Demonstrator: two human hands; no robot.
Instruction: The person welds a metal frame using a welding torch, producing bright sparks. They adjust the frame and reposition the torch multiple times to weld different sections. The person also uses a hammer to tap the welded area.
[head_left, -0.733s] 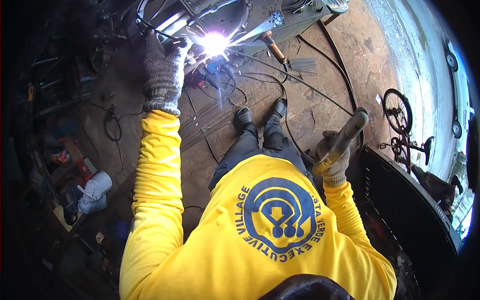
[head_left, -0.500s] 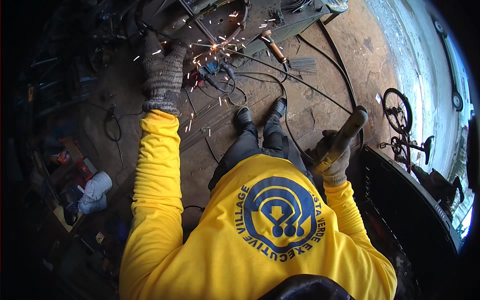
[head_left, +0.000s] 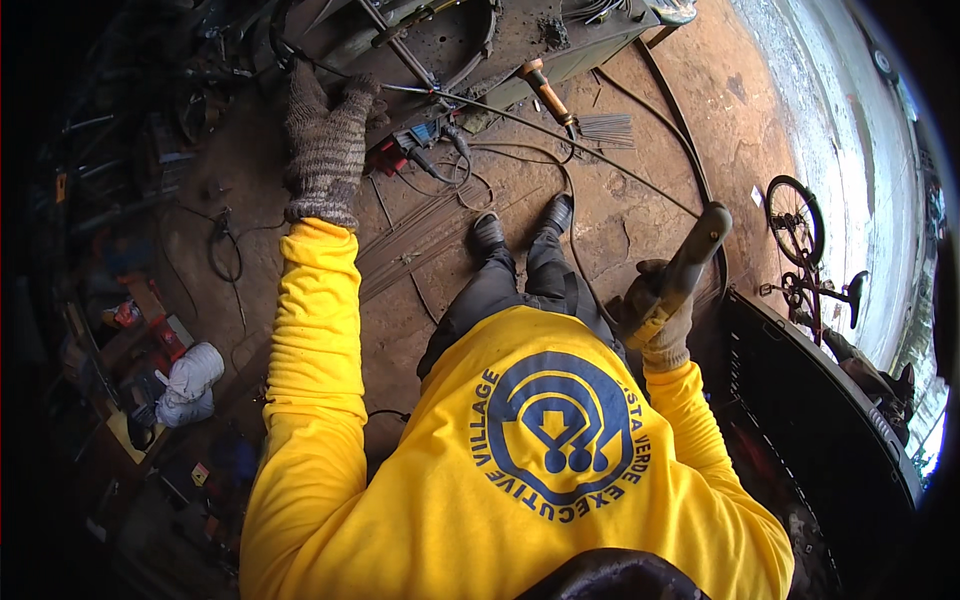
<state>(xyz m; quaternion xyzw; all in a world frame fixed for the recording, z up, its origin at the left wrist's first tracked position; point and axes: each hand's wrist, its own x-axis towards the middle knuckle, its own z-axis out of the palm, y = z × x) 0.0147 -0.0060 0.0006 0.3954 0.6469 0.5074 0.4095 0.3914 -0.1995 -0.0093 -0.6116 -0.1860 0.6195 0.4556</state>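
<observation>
My right hand (head_left: 660, 310), in a knit glove, is closed around a welding electrode holder (head_left: 690, 255). A long thin welding rod (head_left: 590, 155) runs from its tip up and left to a metal piece (head_left: 405, 58) at the bench edge. My left hand (head_left: 325, 150), also gloved, reaches to dark metalwork at the left end of the bench. Its thumb side stands off from the other fingers, and the fingertips are bent over something I cannot make out. Just right of that glove, a blue and red power tool (head_left: 415, 140) lies on the floor.
The metal bench (head_left: 520, 50) carries a round metal ring and wire. A tool with a brown handle (head_left: 545, 92) and cable leans at its side. Cables (head_left: 570, 200) and thin rods (head_left: 410, 235) cross the floor by my feet. A bicycle (head_left: 800, 240) stands at right, beyond a black panel (head_left: 820, 390).
The bright sparks at the rod's far end have gone out. My right hand and the electrode holder have shifted very slightly left; my left hand has stayed in place.
</observation>
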